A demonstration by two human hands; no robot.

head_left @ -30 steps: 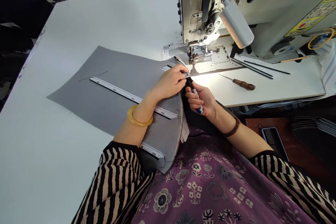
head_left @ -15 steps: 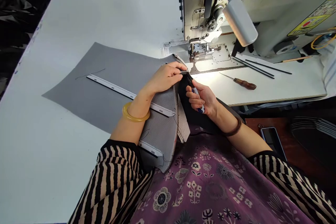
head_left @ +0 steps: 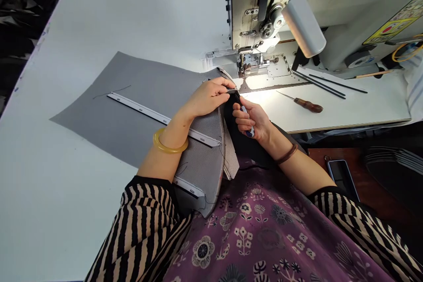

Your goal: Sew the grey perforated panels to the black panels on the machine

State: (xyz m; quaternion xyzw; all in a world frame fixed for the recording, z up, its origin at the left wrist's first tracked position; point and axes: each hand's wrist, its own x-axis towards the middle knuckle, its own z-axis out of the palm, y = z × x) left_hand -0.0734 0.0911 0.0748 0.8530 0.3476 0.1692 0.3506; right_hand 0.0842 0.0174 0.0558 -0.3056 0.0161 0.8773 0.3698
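A grey padded fabric panel (head_left: 142, 77) with white slotted strips (head_left: 139, 109) sewn on it lies across the table and hangs over my lap. My left hand (head_left: 211, 96) rests on it near the right edge, fingers closed, pinching the panel's edge. My right hand (head_left: 251, 119) is wrapped round a small tool (head_left: 246, 116) with a blue-and-white handle and dark tip. That tip meets the pinched edge just beside my left fingertips; its exact kind is hidden by my fingers. Loose dark threads trail from the strip ends.
Beyond my hands stands a sewing machine (head_left: 254, 64) with a lamp (head_left: 304, 24) over its needle area. An awl (head_left: 306, 105) with a wooden handle and thin dark strips (head_left: 320, 84) lie on the right of the table. A phone (head_left: 343, 179) sits lower right.
My right hand with the tool has shifted slightly left and up towards the panel edge. The left hand keeps its pinch in the same place.
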